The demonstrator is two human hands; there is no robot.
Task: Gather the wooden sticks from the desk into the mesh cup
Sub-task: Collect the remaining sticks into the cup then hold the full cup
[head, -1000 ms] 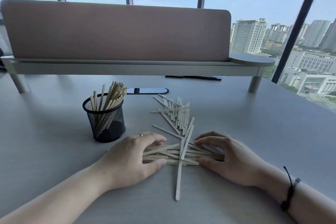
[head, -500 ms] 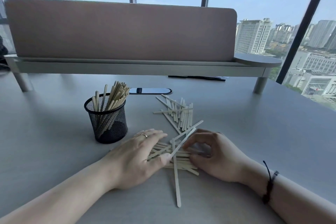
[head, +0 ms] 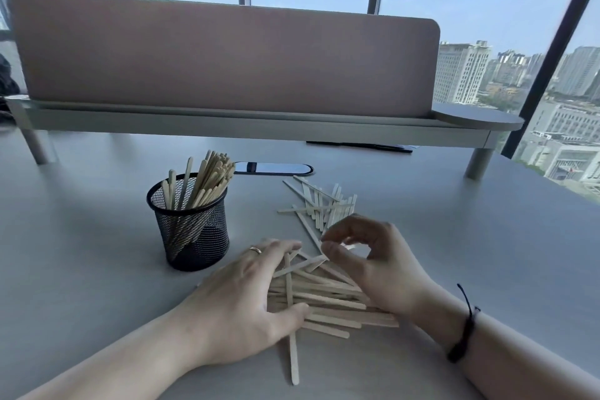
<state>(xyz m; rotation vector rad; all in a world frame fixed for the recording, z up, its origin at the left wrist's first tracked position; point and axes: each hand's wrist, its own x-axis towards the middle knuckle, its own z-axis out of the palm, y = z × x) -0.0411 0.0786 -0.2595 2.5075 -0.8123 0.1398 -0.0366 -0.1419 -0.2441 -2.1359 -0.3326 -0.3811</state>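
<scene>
We see a black mesh cup [head: 191,224] standing upright on the grey counter [head: 81,237], left of centre. It already holds a good bundle of wooden sticks [head: 207,178], which lean to the right and rise well above its rim; through the mesh we can follow them down to the bottom.

The rest of the sticks lie outside the cup in two heaps. The near heap [head: 328,299] sits between our two hands, its sticks mostly lying crosswise, with one long stick [head: 293,360] running out of it toward us. The far heap [head: 321,204] lies loose and crisscrossed beyond the right hand, near a dark oval inset [head: 274,168] in the counter.

Our left hand [head: 246,305], a ring [head: 255,249] on one finger, lies flat on the left end of the near heap, fingers spread over it and thumb pressed along its near edge. Our right hand [head: 373,263] hovers over the right end, thumb and forefinger curled close together; we cannot tell whether they pinch a stick. A dark cord [head: 464,328] circles the right wrist.
</scene>
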